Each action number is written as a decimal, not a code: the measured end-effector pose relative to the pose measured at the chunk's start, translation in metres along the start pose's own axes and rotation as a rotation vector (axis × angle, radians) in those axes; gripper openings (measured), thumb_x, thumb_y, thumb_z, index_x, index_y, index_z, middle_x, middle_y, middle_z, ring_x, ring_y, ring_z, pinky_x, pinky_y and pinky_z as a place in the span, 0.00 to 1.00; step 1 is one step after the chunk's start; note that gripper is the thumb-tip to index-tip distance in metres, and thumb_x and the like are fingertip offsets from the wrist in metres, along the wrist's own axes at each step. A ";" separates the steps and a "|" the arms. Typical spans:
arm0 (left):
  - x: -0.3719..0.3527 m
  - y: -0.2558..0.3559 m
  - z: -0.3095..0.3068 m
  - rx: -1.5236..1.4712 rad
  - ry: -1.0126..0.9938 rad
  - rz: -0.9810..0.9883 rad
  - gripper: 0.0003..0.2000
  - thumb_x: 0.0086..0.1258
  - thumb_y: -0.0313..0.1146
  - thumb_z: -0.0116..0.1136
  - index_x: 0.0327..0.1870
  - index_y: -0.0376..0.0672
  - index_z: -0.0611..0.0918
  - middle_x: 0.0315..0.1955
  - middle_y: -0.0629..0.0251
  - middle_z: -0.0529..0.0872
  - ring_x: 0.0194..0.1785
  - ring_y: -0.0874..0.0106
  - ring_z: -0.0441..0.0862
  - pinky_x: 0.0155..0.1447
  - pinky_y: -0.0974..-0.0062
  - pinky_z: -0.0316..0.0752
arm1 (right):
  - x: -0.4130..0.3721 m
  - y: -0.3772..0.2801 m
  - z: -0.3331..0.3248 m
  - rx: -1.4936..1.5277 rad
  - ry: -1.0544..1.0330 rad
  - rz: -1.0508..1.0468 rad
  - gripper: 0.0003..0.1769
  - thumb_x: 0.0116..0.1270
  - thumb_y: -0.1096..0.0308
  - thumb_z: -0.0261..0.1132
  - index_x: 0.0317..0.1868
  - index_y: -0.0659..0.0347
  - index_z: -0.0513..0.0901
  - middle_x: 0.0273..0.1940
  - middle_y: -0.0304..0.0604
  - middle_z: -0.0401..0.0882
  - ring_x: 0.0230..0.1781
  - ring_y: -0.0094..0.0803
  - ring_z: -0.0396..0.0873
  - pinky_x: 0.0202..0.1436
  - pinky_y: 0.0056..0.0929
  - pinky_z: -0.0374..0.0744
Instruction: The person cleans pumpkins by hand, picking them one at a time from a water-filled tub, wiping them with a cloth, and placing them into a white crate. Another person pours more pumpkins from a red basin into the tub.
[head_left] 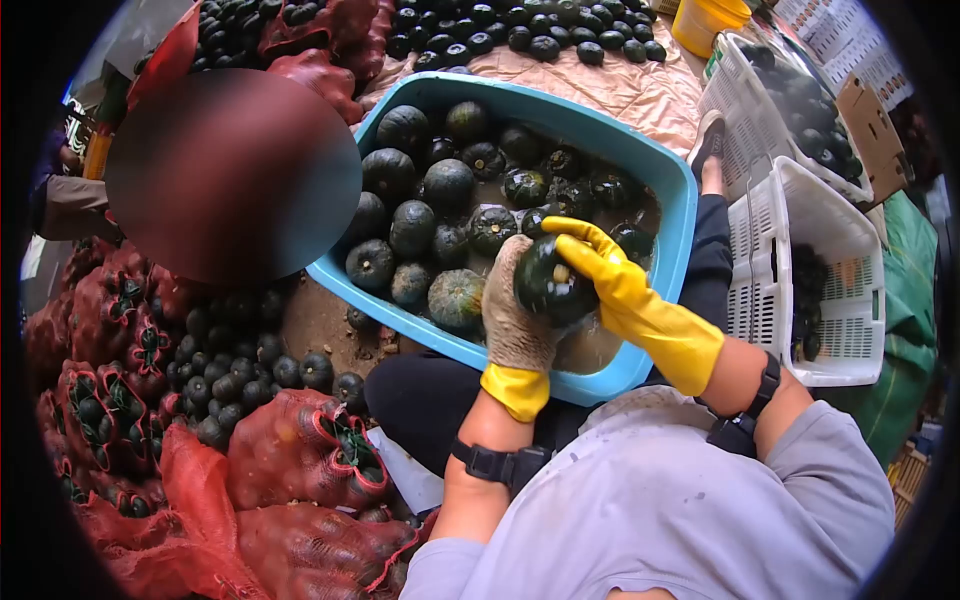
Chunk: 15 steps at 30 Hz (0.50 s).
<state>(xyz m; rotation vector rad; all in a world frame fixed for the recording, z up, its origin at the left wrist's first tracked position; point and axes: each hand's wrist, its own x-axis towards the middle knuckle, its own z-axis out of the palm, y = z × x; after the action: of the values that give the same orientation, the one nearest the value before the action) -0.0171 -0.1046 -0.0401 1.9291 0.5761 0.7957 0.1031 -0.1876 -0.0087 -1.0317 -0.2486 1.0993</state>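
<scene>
A wet, dark green pumpkin (pixel 540 290) is held up over the near side of a blue tub (pixel 460 350). My left hand (pixel 515 315), in a beige knit glove over a yellow rubber one, grips its left side. On its right, my right hand (pixel 640 295) in a yellow rubber glove wraps fingers over the top and side. The pale stem spot faces between my hands. Several more green pumpkins (pixel 448 185) sit in murky water in the tub, one of them (pixel 455 300) mottled with lighter patches close to my left hand.
Red mesh sacks (pixel 300 450) and loose pumpkins (pixel 230 380) crowd the left. White plastic crates (pixel 860 330) stand at right, near a green sheet (pixel 908 300). Behind the tub, pumpkins (pixel 540 47) lie on a tan cloth (pixel 640 95) near a yellow bucket (pixel 708 22).
</scene>
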 end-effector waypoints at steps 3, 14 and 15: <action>-0.002 0.024 0.008 -0.114 0.147 -0.110 0.33 0.59 0.33 0.80 0.67 0.41 0.78 0.56 0.53 0.87 0.61 0.51 0.87 0.67 0.61 0.81 | 0.021 0.037 -0.027 -0.335 0.151 -0.271 0.29 0.82 0.62 0.69 0.78 0.57 0.75 0.53 0.38 0.88 0.48 0.24 0.87 0.60 0.27 0.84; -0.006 0.000 0.010 -0.094 0.138 -0.197 0.33 0.63 0.34 0.81 0.69 0.43 0.78 0.63 0.54 0.84 0.68 0.54 0.84 0.74 0.61 0.78 | 0.003 0.043 -0.018 -0.264 0.102 -0.133 0.43 0.68 0.52 0.81 0.78 0.54 0.72 0.66 0.43 0.81 0.66 0.38 0.81 0.69 0.38 0.81; 0.000 0.022 0.006 -0.009 0.151 -0.191 0.34 0.61 0.35 0.82 0.69 0.43 0.78 0.62 0.54 0.84 0.68 0.54 0.84 0.73 0.60 0.78 | 0.011 0.052 -0.030 -0.472 0.046 -0.384 0.46 0.66 0.53 0.84 0.78 0.57 0.72 0.68 0.47 0.80 0.67 0.43 0.81 0.72 0.41 0.80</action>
<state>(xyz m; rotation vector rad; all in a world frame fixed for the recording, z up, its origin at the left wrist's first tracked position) -0.0111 -0.1178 -0.0223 1.7839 0.8337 0.8226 0.0953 -0.1919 -0.0685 -1.3567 -0.6627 0.6779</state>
